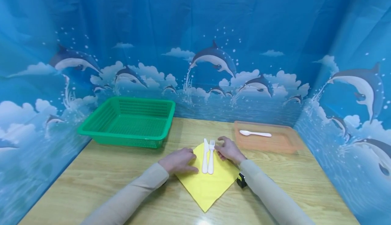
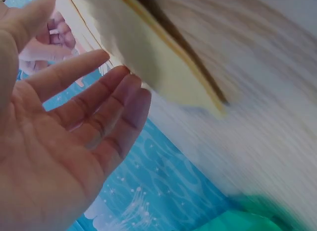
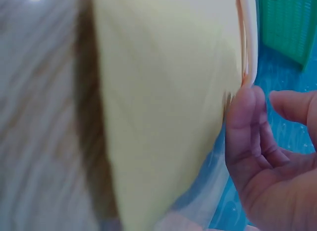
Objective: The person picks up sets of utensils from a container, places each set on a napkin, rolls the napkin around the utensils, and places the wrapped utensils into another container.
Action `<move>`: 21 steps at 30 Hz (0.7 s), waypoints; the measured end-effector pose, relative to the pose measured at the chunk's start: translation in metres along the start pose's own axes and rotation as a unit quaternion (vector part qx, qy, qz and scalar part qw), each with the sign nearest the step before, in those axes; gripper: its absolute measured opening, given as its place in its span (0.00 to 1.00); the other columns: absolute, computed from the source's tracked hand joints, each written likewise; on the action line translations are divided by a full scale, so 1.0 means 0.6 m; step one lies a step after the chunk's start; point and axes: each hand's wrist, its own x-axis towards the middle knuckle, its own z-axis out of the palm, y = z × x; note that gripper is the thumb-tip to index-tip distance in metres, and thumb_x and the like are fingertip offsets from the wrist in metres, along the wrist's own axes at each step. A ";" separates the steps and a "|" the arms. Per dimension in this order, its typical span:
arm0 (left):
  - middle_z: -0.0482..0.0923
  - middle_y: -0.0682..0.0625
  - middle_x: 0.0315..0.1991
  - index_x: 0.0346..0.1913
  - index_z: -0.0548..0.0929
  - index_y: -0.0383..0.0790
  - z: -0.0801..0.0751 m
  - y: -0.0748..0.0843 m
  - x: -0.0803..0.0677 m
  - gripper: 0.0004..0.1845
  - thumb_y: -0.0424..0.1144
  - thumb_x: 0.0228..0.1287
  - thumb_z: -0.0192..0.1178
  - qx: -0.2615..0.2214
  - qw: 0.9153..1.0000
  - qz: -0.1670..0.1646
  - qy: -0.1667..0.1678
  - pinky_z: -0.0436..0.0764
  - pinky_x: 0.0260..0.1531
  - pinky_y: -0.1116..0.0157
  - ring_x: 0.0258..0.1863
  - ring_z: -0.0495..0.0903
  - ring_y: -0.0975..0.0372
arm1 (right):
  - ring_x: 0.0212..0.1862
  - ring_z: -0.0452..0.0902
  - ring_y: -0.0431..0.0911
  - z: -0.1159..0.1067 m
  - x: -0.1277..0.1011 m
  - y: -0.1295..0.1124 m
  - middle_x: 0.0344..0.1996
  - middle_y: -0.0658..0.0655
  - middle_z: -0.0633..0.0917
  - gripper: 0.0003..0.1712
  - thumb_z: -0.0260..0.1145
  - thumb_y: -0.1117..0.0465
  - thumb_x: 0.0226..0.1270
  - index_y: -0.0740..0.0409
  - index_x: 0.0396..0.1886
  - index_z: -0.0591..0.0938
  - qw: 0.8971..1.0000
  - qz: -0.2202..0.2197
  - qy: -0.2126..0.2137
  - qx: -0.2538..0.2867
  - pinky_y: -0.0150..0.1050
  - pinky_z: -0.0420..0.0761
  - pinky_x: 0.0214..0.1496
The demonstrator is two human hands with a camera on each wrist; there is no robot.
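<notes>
A yellow napkin (image 1: pixel 205 194) lies cornerwise on the table, one point toward me. Side by side on its far half are a white knife (image 1: pixel 205 158) and a white fork (image 1: pixel 211 160), blade and tines pointing away. My left hand (image 1: pixel 179 161) hovers at the napkin's left edge, its fingers spread and relaxed in the left wrist view, palm bare. Beside the fork's tines is my right hand (image 1: pixel 229 150), loosely bent. The right wrist view shows its fingertips (image 3: pixel 241 104) right at the cutlery's end, with the thumb apart from them.
At the back left stands a green perforated basket (image 1: pixel 122 137). An orange translucent tray (image 1: pixel 265 123) at the back right holds a white spoon (image 1: pixel 256 133). A blue dolphin-print curtain (image 1: pixel 171 24) closes off the table's back and sides.
</notes>
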 end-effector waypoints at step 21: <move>0.86 0.48 0.44 0.49 0.86 0.40 -0.017 0.032 0.092 0.17 0.49 0.67 0.61 -0.057 0.993 -0.008 0.099 0.83 0.43 0.64 0.42 0.83 0.60 | 0.32 0.83 0.57 -0.051 0.001 -0.032 0.36 0.70 0.85 0.12 0.61 0.64 0.71 0.69 0.46 0.82 0.988 -0.107 0.104 -0.049 0.33 0.82 0.26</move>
